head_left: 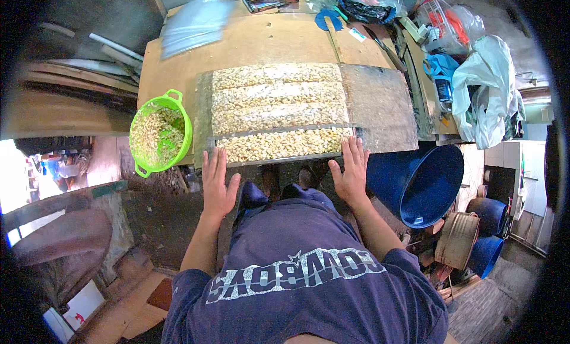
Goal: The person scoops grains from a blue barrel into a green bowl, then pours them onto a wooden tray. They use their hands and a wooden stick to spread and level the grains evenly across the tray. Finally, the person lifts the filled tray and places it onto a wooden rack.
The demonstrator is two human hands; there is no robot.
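A wooden board (378, 105) lies on the table, bearing rows of pale, chopped nut-like pieces. Three shiny, pressed rows (278, 94) sit on its far part. The nearest row (285, 145) is looser and lies between two dark bars, a far bar (285, 130) and a near bar (285, 159). My left hand (219, 183) is flat, its fingertips at this row's left end, thumb spread. At the right end rest the fingertips of my right hand (352, 174), thumb also apart. Neither hand grips anything. Left of the board stands a green two-handled colander (188, 139) with more pieces inside.
Clear plastic sheets (196, 25) lie at the table's (276, 45) back left. A blue disc with a stick (329, 22) lies behind the board. Plastic bags (483, 85) crowd the right side. A large blue drum (403, 181) lies tilted below the table's right edge.
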